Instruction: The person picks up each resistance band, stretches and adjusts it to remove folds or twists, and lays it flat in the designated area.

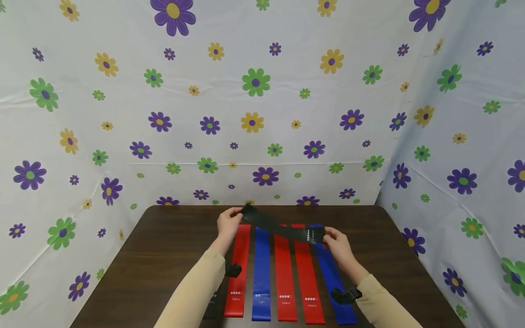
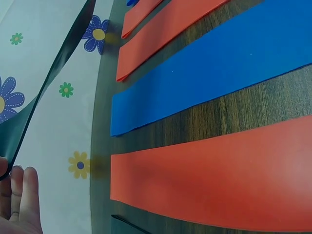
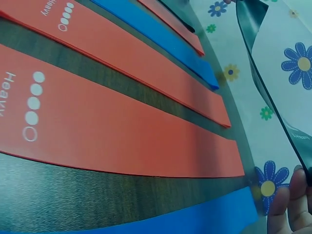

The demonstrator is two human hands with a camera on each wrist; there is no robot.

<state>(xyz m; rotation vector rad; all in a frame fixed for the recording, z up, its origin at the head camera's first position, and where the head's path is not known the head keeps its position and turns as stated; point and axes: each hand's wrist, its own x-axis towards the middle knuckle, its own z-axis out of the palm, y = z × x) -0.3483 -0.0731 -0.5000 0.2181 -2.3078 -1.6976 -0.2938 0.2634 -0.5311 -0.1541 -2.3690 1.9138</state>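
A black resistance band is stretched between both hands above the far ends of the other bands. My left hand pinches its left end, and my right hand pinches the right end, near white print with dots. The band sags and twists slightly in the wrist views. Below lie a red band, a blue band marked Light, two more red bands marked Heavy, and a second blue band at the right. Another black band is mostly hidden by my left forearm.
The bands lie side by side, lengthwise, on a dark wooden table. A flower-print cloth hangs behind the table's far edge and along its sides. Dark straps with cameras sit on both wrists.
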